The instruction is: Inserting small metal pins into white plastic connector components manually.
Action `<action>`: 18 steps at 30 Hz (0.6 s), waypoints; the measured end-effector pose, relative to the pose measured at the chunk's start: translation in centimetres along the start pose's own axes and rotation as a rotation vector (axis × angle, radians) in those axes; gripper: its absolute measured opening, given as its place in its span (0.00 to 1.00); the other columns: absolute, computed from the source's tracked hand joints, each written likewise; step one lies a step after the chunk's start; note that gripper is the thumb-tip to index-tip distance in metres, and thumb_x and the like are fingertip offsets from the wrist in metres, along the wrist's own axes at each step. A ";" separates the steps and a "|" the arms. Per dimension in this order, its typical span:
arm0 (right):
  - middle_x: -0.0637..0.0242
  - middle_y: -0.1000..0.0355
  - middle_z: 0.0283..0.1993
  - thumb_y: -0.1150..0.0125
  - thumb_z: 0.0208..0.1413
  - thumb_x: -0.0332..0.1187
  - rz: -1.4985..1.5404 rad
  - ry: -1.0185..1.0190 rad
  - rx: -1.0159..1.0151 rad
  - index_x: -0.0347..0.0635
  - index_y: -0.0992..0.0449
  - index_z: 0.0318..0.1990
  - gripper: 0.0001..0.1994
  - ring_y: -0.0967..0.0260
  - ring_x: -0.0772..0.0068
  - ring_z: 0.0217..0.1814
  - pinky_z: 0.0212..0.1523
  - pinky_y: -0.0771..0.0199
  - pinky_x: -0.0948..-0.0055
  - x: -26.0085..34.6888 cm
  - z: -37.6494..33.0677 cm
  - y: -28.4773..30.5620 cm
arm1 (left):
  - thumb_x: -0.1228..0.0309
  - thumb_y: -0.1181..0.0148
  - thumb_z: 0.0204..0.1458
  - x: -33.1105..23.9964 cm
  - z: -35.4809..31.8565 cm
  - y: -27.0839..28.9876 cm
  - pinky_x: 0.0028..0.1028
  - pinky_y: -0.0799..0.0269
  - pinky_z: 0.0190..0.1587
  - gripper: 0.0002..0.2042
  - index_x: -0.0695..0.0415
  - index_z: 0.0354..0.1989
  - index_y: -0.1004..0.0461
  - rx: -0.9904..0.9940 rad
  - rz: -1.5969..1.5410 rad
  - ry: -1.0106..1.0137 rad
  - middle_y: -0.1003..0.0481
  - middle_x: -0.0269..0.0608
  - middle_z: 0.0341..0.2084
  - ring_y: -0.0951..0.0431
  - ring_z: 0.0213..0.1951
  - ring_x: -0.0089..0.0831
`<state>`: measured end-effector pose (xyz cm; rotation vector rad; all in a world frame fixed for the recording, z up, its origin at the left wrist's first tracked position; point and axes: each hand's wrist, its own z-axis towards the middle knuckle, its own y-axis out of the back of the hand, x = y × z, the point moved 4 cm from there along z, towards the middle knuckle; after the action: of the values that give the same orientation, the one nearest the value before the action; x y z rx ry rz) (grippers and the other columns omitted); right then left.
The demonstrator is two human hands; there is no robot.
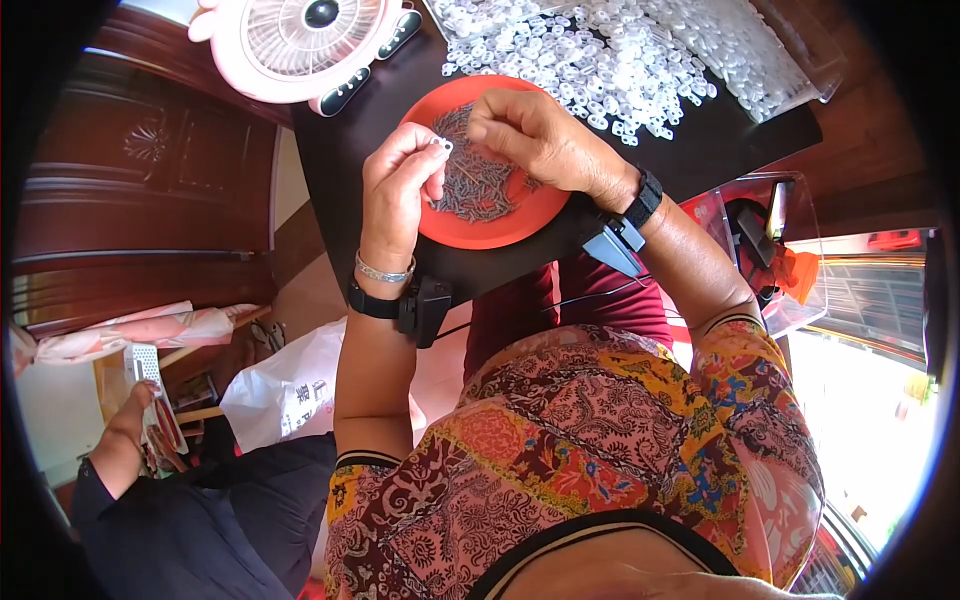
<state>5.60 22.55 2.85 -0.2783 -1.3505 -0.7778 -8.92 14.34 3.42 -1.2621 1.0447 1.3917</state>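
Note:
My left hand [395, 185] pinches a small white plastic clip [442, 146] with holes in it, between thumb and forefinger. Beneath both hands is a round orange-red dish [545, 212] full of small grey screws [478, 196]. My right hand [535, 140] hovers over the dish's right side, close to the left one. Its thumb and fingers are pressed together, and whatever lies between them is hidden. Just beyond the dish, a heap of similar white clips [590, 65] spreads over the dark table [345, 155].
A pink-and-white fan [315, 45] stands at the table's far left. At the far right is a clear tray [815, 85] of white pieces. A clear bin [800, 225] sits right of the table. Another person's hand [147, 392] and a white bag [285, 390] are at left.

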 end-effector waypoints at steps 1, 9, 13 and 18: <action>0.66 0.28 0.28 0.45 0.57 0.32 0.000 -0.001 0.000 0.37 0.28 0.35 0.07 0.32 0.78 0.31 0.35 0.31 0.76 0.0 0.0 0.0 | 0.71 0.48 0.53 0.0 0.0 -0.1 0.16 0.45 0.20 0.07 0.59 0.24 0.31 0.015 0.019 -0.013 0.35 0.29 0.14 0.38 0.17 0.15; 0.71 0.29 0.33 0.45 0.58 0.27 0.068 0.113 0.058 0.35 0.28 0.39 0.05 0.33 0.83 0.38 0.43 0.32 0.80 0.3 -0.1 -0.4 | 0.70 0.49 0.53 -0.1 -0.1 -0.4 0.16 0.46 0.21 0.08 0.59 0.24 0.32 0.088 0.110 -0.022 0.36 0.28 0.15 0.39 0.17 0.14; 0.71 0.29 0.33 0.45 0.58 0.27 0.047 0.098 0.087 0.35 0.28 0.38 0.05 0.34 0.83 0.37 0.42 0.32 0.80 0.6 -0.1 -0.5 | 0.71 0.49 0.52 -0.1 -0.2 -0.5 0.17 0.45 0.21 0.07 0.59 0.23 0.32 0.104 0.140 -0.025 0.37 0.28 0.14 0.39 0.17 0.14; 0.70 0.29 0.31 0.45 0.58 0.26 -0.087 0.128 0.062 0.36 0.29 0.36 0.04 0.35 0.82 0.35 0.39 0.32 0.78 0.9 -0.4 -0.4 | 0.72 0.50 0.51 -0.3 -0.3 -0.7 0.18 0.45 0.21 0.07 0.60 0.23 0.32 0.123 0.169 -0.044 0.37 0.28 0.15 0.39 0.18 0.15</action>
<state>5.68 21.71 3.56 -0.1198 -1.2695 -0.8110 -8.17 14.14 3.73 -1.0693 1.2098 1.4520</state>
